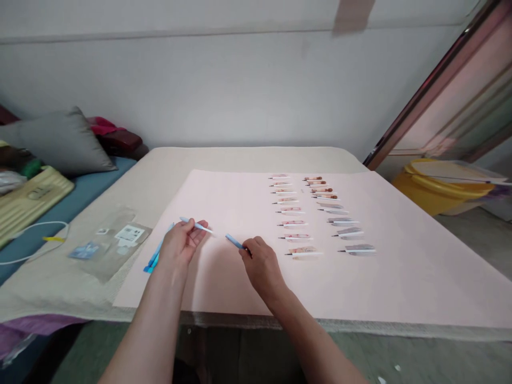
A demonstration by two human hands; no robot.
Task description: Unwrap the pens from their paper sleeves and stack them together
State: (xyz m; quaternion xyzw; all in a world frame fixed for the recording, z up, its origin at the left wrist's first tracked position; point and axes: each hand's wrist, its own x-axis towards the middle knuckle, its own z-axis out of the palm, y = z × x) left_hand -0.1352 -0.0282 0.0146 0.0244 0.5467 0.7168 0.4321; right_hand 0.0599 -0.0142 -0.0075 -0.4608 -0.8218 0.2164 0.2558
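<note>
A slim pen-like stick [203,228], light blue at one end and white toward its tip, lies pinched between the thumb and fingers of my left hand [186,240]. My right hand [260,261] grips a short blue tube [233,241], which looks like a pen cap or barrel; its lower end is hidden in my fingers. The two pieces are apart, a small gap between their ends. Several blue pens or strips [152,261] lie partly hidden beside my left forearm. Right of my hands, pens with white barrels and patterned sections [291,223] lie in two columns.
The pens rest on a pale pink sheet [240,288] over a cream-covered table [160,165]. At left lies a clear plastic bag [108,261] with labels. A grey pillow [68,141] sits beyond it. A yellow tub [424,192] stands right of the table.
</note>
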